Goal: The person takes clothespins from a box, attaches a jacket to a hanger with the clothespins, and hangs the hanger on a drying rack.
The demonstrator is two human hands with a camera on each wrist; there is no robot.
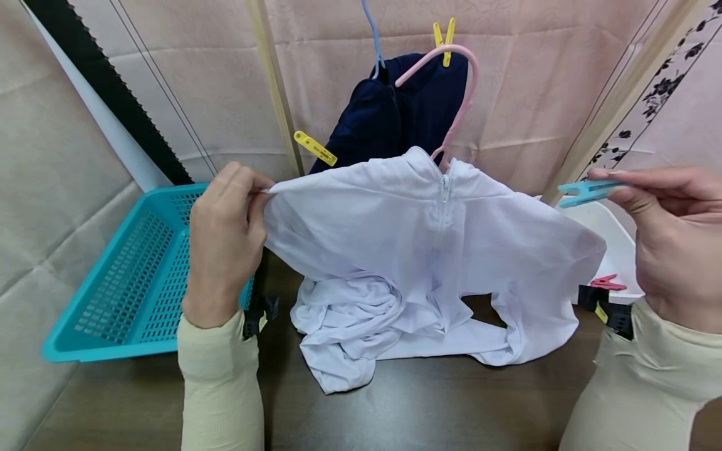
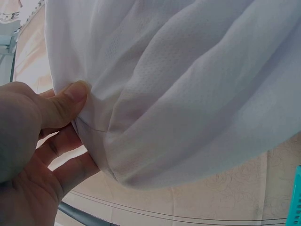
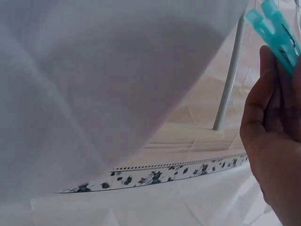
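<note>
A white zip-neck shirt [image 1: 361, 219] hangs on a pink hanger [image 1: 472, 81], its hook rising above the collar. The lower part of the shirt is bunched in folds lower down. My left hand [image 1: 225, 238] pinches the shirt at its left shoulder; in the left wrist view, the thumb [image 2: 75, 92] presses on the white cloth. Off the shirt's right side, my right hand [image 1: 682, 238] pinches a light blue clothespin [image 1: 589, 191] between thumb and fingers. The clothespin [image 3: 273, 33] also shows at the upper right of the right wrist view, apart from the cloth.
Behind the shirt, a navy garment [image 1: 395, 106] hangs from a blue hanger [image 1: 372, 31] with yellow clothespins [image 1: 316, 148] on it. A turquoise basket [image 1: 113, 275] stands at left. On the right, a white tray [image 1: 598, 225] holds a red clothespin [image 1: 608, 282]. A brown table [image 1: 440, 407] lies below.
</note>
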